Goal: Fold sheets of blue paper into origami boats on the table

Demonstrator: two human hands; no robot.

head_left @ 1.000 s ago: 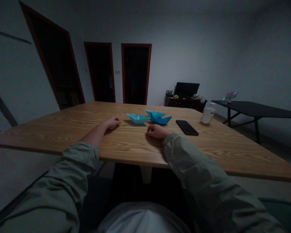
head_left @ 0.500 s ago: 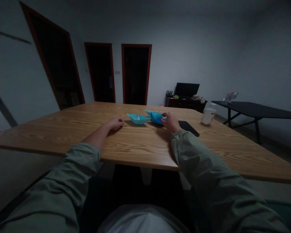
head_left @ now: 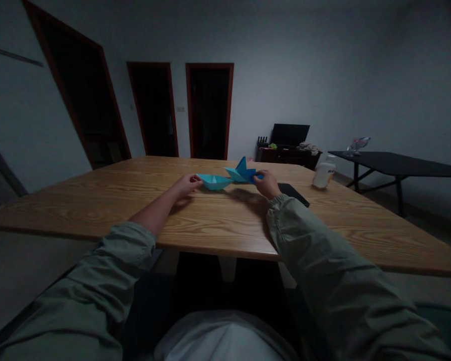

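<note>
My right hand [head_left: 267, 184] pinches one end of a dark blue paper boat [head_left: 244, 168], which is raised off the wood and tilted with its other tip pointing up. Partly behind it sits a light blue paper boat [head_left: 233, 174]. A second light blue paper boat [head_left: 215, 182] rests upright on the wooden table [head_left: 210, 225], nearer to me and to the left. At its left tip, the fingers of my left hand [head_left: 188, 184] are closed on the paper.
A flat black object [head_left: 293, 194] lies just right of my right hand. Farther right stands a white bottle [head_left: 324, 174]. Beyond the table are a black side table [head_left: 398, 165] and a low cabinet with a dark screen [head_left: 290, 134] on it.
My right hand has lifted and tipped the dark blue boat. My left hand has moved right and forward and taken the left tip of the nearer light blue boat.
</note>
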